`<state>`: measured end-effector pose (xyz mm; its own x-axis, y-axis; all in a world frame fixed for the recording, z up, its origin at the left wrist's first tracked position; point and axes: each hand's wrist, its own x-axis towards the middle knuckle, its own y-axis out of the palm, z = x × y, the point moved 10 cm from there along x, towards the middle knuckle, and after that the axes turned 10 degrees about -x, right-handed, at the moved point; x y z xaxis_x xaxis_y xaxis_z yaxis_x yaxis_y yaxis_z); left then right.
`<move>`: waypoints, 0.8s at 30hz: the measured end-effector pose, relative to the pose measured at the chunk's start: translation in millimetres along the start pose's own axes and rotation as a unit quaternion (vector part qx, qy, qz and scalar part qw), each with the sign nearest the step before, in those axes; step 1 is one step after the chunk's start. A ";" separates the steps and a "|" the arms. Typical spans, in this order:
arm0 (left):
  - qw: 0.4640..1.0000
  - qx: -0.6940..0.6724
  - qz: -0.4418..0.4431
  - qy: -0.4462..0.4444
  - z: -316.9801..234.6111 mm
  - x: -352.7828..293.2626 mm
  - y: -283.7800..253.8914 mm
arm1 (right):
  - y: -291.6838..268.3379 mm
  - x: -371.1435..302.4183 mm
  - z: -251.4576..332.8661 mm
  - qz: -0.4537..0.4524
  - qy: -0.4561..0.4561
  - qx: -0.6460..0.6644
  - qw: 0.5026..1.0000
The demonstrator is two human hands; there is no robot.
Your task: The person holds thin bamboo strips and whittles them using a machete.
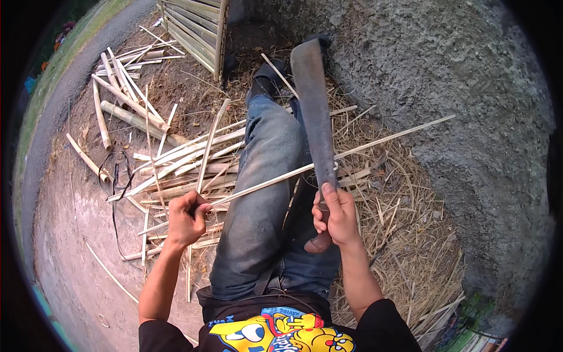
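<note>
1. Head view, L hand: fist, fingers curled in, clamped on near end of pale strip; thumb lies along it.
2. Strip, qty 1: long, thin, approx. straight. Leaves L fingers fwd & to the R, over the jeans, past R fingers on their far side; far tip free, well to R of both hands.
3. R hand: fingers wrapped & clamped on machete, thumb up nr base of blade; butt of brown handle shows below fingers.
4. Machete, qty 1: long axis approx. fore-aft, blade fwd of R fingers, tip leaning slightly L.
5. Key relation: strip's long axis crosses blade's at a wide angle, just fwd of R thumb. R hand nearer the crossing; L hand well off, at strip's end. Blade hides strip there; contact btwn them: can't tell.
6. Cut strips, misc. qty: loose heap fwd of L fingers, partly under the leg.
7. Bamboo lengths, several: farther fwd & L of L fingers, w/ black cord nearer.
8. Shavings: ground to R of R fingers; rough grey rock beyond.
9. Slatted panel: far fwd of L fingers, upright.
</note>
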<state>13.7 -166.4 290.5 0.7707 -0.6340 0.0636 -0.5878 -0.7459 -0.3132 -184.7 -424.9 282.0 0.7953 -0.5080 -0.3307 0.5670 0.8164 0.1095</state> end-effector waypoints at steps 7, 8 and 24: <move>0.999 -0.020 0.018 -0.024 -5.0 5.2 9.1 | -58.8 11.8 14.7 -0.142 -0.050 -0.057 0.987; 0.998 0.048 0.011 0.036 -13.4 8.4 18.5 | -41.7 10.1 6.4 -0.121 -0.045 -0.096 0.987; 1.000 0.007 -0.017 0.005 2.8 12.1 -0.7 | -84.4 9.3 22.8 -0.212 -0.056 0.019 0.976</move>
<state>24.2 -173.0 288.8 0.7873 -0.6107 0.0847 -0.5577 -0.7640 -0.3245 -220.2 -504.8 291.1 0.5056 -0.8260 -0.2493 0.8556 0.5173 0.0213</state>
